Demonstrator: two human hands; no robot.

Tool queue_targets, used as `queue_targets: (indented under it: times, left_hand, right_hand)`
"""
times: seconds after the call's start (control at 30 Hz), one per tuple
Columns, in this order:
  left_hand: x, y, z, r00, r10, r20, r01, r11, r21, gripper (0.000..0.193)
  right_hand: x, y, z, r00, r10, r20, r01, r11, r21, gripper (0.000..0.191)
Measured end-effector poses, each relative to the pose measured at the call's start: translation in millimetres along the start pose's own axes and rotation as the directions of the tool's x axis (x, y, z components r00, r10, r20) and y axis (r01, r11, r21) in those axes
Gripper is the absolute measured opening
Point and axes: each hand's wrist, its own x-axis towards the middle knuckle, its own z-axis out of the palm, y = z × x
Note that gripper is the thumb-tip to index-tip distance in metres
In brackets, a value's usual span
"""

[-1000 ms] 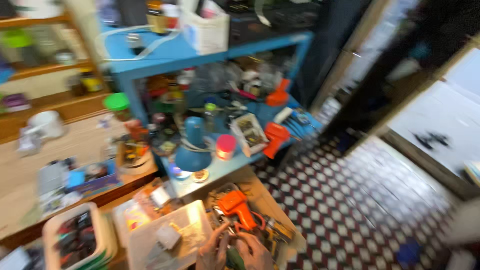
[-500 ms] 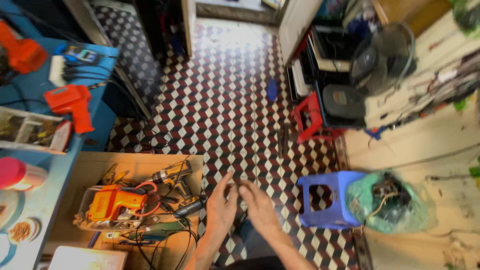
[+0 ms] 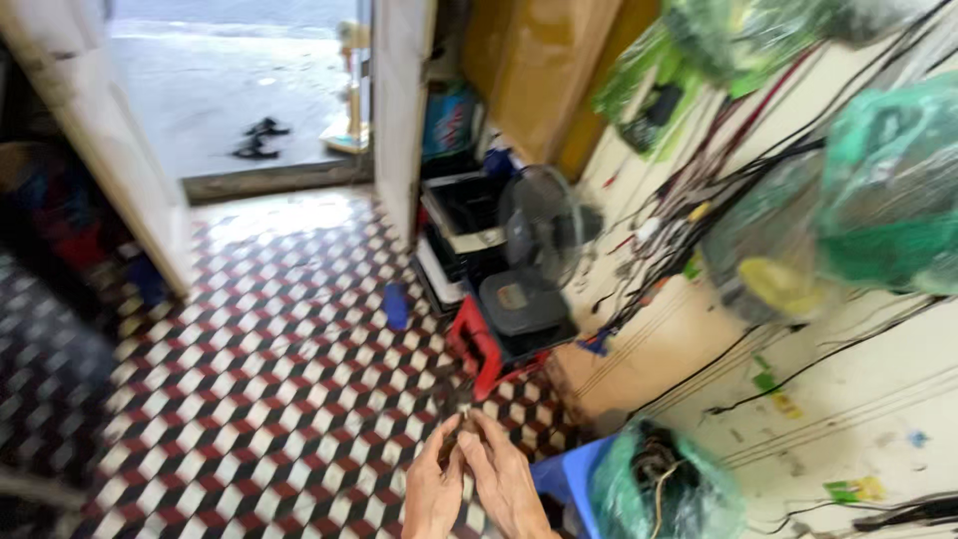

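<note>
A black round-caged electric fan [image 3: 539,235] stands on a red plastic stool [image 3: 479,351] upon red, black and white checkered floor tiles [image 3: 269,379].

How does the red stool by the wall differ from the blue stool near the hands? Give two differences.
The red stool carries a black fan and shows its legs; the blue stool bears a green plastic bag of cables and is partly cut off. The red stool stands farther from the hands. Both rest on the checkered floor.
</note>
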Motion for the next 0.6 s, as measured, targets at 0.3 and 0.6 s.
queue_targets:
  times: [0.3,0.6]
  left_hand:
    - [139.8,92.9,109.6,0.975,-0.020,0.221,0.079,0.962,-0.262,0.039]
    - [318.4,210.9,174.8,0.862,0.206,0.464,-0.072,0.954,-0.290,0.042]
  right_hand:
    - [122.1,-117.1,-123.6,0.935,-0.228,-0.271,0.236,0.972,-0.002,0.056]
    - [288.9,-291.2,-280.1,0.587,-0.637,-0.500,0.466,0.770,-0.435,0.061]
